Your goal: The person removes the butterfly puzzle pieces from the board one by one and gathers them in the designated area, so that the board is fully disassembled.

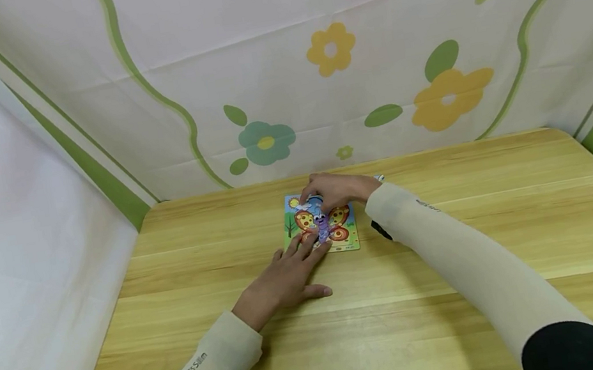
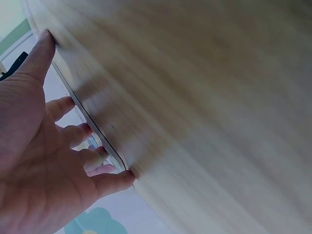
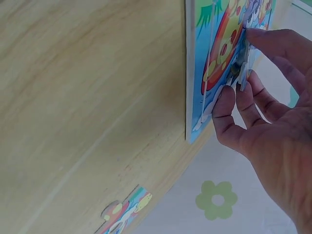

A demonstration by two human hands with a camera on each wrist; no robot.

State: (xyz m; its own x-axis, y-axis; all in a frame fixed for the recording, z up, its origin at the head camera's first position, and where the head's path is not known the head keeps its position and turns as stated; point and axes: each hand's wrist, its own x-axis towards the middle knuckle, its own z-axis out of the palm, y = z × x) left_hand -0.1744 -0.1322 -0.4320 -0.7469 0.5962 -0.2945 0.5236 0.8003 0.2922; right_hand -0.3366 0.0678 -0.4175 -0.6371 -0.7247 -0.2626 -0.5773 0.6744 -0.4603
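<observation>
A butterfly jigsaw puzzle (image 1: 351, 242) in a flat tray lies near the table's far edge. My left hand (image 1: 287, 278) rests with its fingers spread over the lower left edge of the puzzle, thumb on the wood. From the upper right, my right hand (image 1: 335, 189) reaches over the puzzle's top part. In the right wrist view its thumb and fingers pinch a small puzzle piece (image 3: 243, 66), tilted up from the picture. The fingers partly hide that piece and the spot beneath it.
A loose puzzle piece (image 3: 127, 212) lies on the wooden table (image 1: 391, 338) beside the puzzle, mostly behind the right wrist in the head view. A white cloth with printed flowers (image 1: 331, 50) rises behind the table's far edge.
</observation>
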